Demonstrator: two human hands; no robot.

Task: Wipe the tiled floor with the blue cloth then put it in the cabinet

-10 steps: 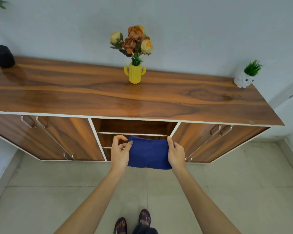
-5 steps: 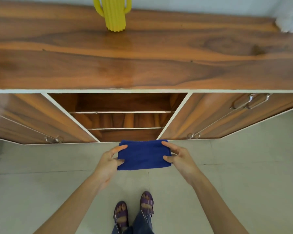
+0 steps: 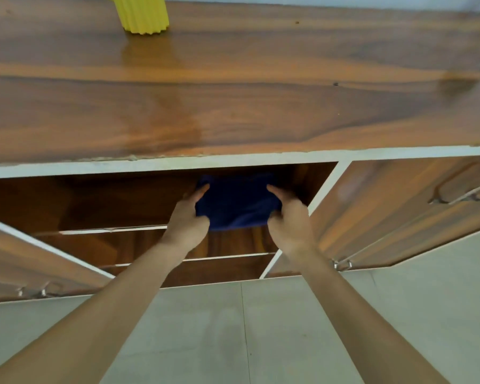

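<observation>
A: The cabinet (image 3: 233, 106)?
B: Fills twelve o'clock, middle bay open, and the blue cloth (image 3: 234, 206) is inside its top compartment
A: Grips?
B: Left grip (image 3: 187, 220) pinches the cloth's nine o'clock edge, right grip (image 3: 290, 220) its three o'clock edge

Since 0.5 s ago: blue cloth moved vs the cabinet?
Yes. The blue cloth went up and forward, from the bottom edge of the cabinet into its top open shelf.
</observation>
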